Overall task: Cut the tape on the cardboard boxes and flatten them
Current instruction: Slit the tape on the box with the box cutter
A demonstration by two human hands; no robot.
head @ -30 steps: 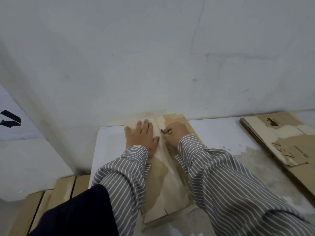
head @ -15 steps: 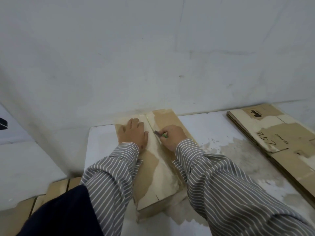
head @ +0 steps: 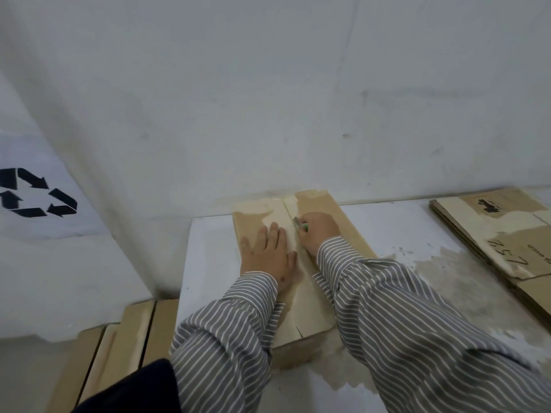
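Two hands work on one cardboard box lying on the white bench, its far end against the wall. The right hand has its fingers curled round a small cutter with a green body, the blade end touching the taped centre seam on top of the box. The left hand lies flat just left of that seam, fingers straight and slightly spread, pressing the box top down. Both arms wear striped sleeves. Well apart to the right, a stack of flattened cardboard lies on the bench, one sheet marked with handwriting. Below the bench's left edge stand more cardboard pieces on edge. Far left is a white surface printed with a black recycling symbol.
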